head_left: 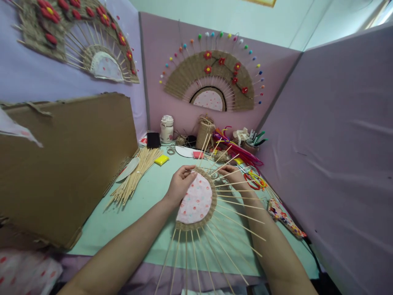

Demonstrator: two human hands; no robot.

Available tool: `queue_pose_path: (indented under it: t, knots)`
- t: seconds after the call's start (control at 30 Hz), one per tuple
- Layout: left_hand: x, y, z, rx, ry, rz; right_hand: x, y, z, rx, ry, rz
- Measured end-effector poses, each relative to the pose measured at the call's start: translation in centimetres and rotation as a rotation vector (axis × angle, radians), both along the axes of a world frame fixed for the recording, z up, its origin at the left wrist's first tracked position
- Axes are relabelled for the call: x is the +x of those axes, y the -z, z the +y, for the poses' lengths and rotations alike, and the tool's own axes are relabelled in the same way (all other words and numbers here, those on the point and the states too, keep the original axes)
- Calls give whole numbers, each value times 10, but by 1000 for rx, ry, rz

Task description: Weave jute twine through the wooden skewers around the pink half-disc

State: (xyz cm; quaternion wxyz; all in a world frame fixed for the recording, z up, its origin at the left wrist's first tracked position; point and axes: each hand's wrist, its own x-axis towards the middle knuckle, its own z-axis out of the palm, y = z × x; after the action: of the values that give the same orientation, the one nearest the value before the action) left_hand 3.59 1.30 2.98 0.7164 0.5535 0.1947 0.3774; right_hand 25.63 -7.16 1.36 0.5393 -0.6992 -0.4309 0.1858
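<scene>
- The half-round fan, faced with spotted fabric and edged with woven twine, is held tilted above the counter, its thin sticks spreading from 12 o'clock through 3 to 7.
- Left hand, at the fan's 10 o'clock: fingers closed on its edge, thumb on the fabric face.
- Right hand, at 2 o'clock: fingers bent and narrow behind the sticks, near loose strands; I cannot tell whether they grip anything.
- From the fan toward 10 o'clock: a bundle of sticks and a yellow packet.
- At 11: a white lidded jar.
- At 12: a twine-wrapped pot, with a flower-decorated fan on the wall beyond.
- Toward 2: red-handled scissors.
</scene>
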Motion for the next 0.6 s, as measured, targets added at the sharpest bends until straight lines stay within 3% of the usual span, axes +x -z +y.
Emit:
queue_pose_path:
  t: [0.2, 0.6]
  knots:
    - [1, 0, 0, -49, 6, -11, 12, 5, -1, 51, 43, 62]
    - [1, -6, 3, -228, 66, -40, 11, 6, -1, 25, -39, 84]
